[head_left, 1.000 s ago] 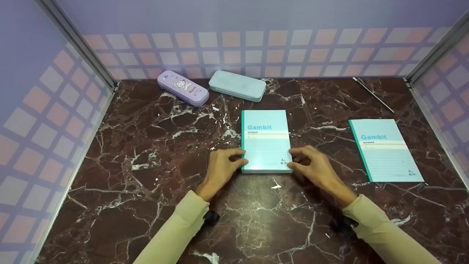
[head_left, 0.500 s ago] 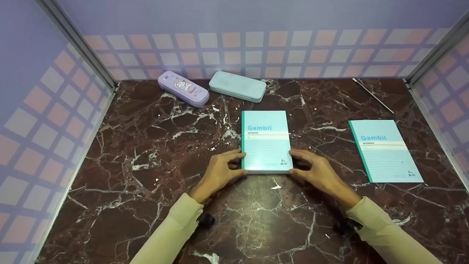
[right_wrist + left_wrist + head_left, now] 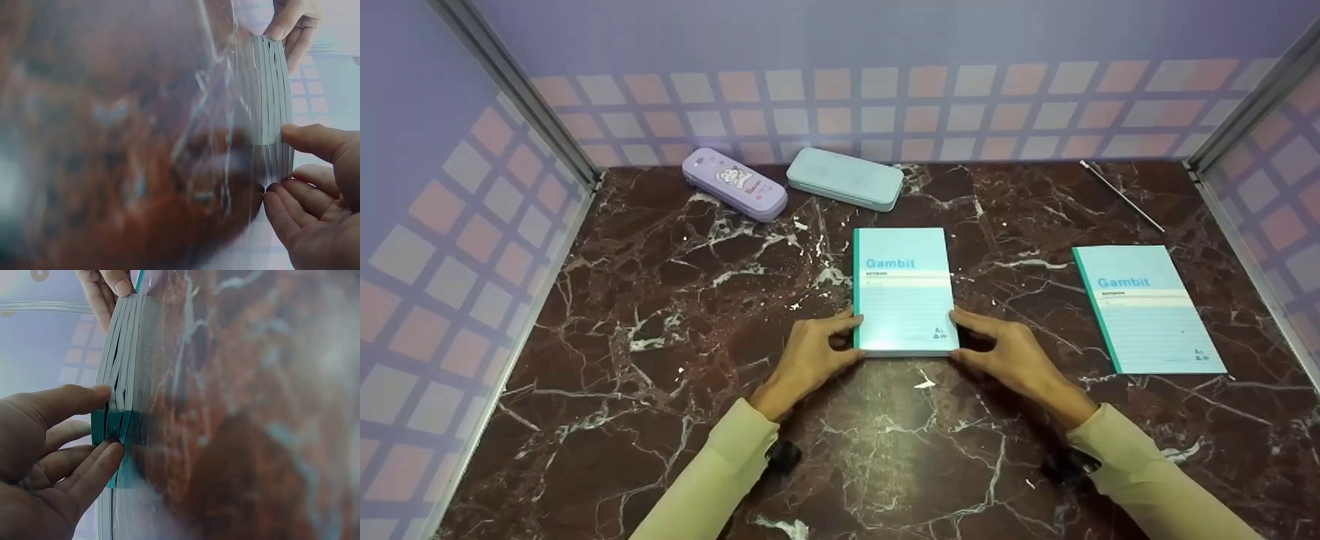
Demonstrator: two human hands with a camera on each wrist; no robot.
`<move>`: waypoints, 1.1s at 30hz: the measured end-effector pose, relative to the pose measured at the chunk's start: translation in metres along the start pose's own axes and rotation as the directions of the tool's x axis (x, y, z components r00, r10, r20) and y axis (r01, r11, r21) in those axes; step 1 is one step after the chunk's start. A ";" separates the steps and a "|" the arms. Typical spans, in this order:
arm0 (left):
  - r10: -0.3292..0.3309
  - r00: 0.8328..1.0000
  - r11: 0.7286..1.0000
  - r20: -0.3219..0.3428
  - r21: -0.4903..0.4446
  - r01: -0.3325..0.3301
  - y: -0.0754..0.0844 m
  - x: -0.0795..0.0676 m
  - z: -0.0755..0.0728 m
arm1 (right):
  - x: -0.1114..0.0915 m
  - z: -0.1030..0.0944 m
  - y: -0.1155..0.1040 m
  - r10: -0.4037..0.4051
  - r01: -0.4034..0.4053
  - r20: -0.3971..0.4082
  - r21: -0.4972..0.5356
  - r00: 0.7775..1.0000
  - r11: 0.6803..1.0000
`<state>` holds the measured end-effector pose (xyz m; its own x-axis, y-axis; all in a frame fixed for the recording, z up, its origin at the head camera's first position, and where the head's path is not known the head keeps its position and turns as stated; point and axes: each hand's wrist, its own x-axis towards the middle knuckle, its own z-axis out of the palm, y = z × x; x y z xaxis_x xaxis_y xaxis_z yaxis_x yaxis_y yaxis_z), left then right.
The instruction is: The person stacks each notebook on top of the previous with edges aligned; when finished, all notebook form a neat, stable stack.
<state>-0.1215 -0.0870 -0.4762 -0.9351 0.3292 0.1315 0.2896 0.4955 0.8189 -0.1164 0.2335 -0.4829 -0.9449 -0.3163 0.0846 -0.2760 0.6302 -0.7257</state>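
Note:
A squared stack of several light-blue notebooks, the top one printed "Gambit", lies flat at the middle of the table. At its near left corner my left hand holds it, thumb on the near edge and fingers on the green spines. My right hand grips the near right corner in the same way, thumb on the page edges and fingers along the side. Both wrist views show thin gaps between the stacked notebooks. A single matching notebook lies apart on the right.
Towards the back lie a purple pencil case and a pale blue-green case. A thin pencil-like stick rests at the back right. Panels with a checked pattern border the dark marble table. Small white scraps dot the surface.
Both thumbs have slid down from the stack's top face and sides to its near corners, and the hands have shifted slightly towards the near edge. The stack looks nearly unmoved.

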 end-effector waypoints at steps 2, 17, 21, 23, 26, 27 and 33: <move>0.005 1.000 1.000 -0.005 0.016 -0.005 0.000 0.000 0.001 | 0.000 0.000 0.000 -0.002 0.002 0.002 -0.002 1.000 1.000; 0.015 1.000 1.000 -0.021 0.028 -0.014 0.003 0.000 -0.001 | 0.000 -0.006 -0.002 0.027 -0.027 0.035 0.007 0.999 1.000; 0.047 0.995 0.996 -0.086 0.074 -0.041 0.004 0.004 -0.001 | 0.001 -0.013 -0.001 0.024 -0.025 0.037 0.017 0.999 1.000; 0.059 0.990 0.996 -0.125 0.081 -0.049 0.007 0.008 0.000 | 0.001 -0.019 0.000 0.022 -0.023 0.033 0.020 0.999 1.000; 0.085 0.983 0.995 -0.162 0.066 -0.075 0.013 0.015 0.003 | 0.000 -0.029 0.004 0.025 -0.025 0.015 0.016 1.000 1.000; 0.097 0.981 0.994 -0.167 0.060 -0.088 0.015 0.017 0.004 | 0.000 -0.033 0.006 0.025 -0.025 0.006 0.011 1.000 1.000; 0.138 0.979 0.990 -0.152 0.025 -0.136 0.030 0.029 0.018 | -0.003 -0.057 0.016 0.043 -0.045 -0.051 -0.032 0.998 0.998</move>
<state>-0.1366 -0.0478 -0.4580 -0.9060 0.2687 0.3269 0.4193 0.4657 0.7793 -0.1283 0.2848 -0.4563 -0.9638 -0.2518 0.0880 -0.2385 0.6663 -0.7065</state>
